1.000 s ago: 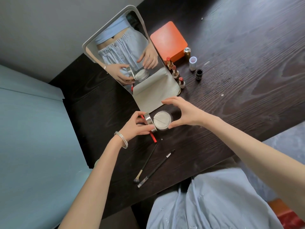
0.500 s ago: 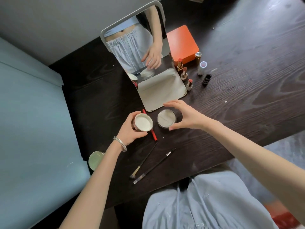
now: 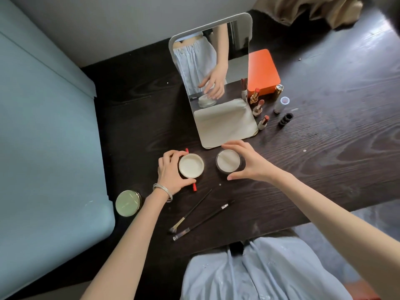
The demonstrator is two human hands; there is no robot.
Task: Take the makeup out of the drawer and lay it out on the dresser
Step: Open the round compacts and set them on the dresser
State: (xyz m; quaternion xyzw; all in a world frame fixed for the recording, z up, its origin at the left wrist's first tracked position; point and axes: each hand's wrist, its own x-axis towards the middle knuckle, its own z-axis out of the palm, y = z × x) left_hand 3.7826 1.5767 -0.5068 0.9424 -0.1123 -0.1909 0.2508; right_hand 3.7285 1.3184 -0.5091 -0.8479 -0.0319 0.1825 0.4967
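Note:
On the dark wooden dresser (image 3: 324,148) my left hand (image 3: 171,173) grips a round cream-lined lid (image 3: 191,165), turned inside up, over a red pencil (image 3: 194,187). To its right stands the open powder jar (image 3: 228,161) with a white puff inside. My right hand (image 3: 249,163) curves round the jar, thumb and fingers at its rim. Three open lipsticks (image 3: 258,107) stand by the mirror's right edge. Two thin brushes (image 3: 194,215) lie near the front edge. A green round compact (image 3: 128,203) sits at the left.
A standing mirror (image 3: 216,83) rises just behind the jar. An orange box (image 3: 263,72), a gold cap (image 3: 279,89), a white cap (image 3: 282,105) and a black cap (image 3: 285,119) are behind right. A blue-grey bed (image 3: 43,137) borders the left. Beige cloth (image 3: 307,9) lies at the back.
My left hand took the lid off the jar, turned it inside up and moved it left down to the dresser. My right hand stayed at the jar. The view shifted.

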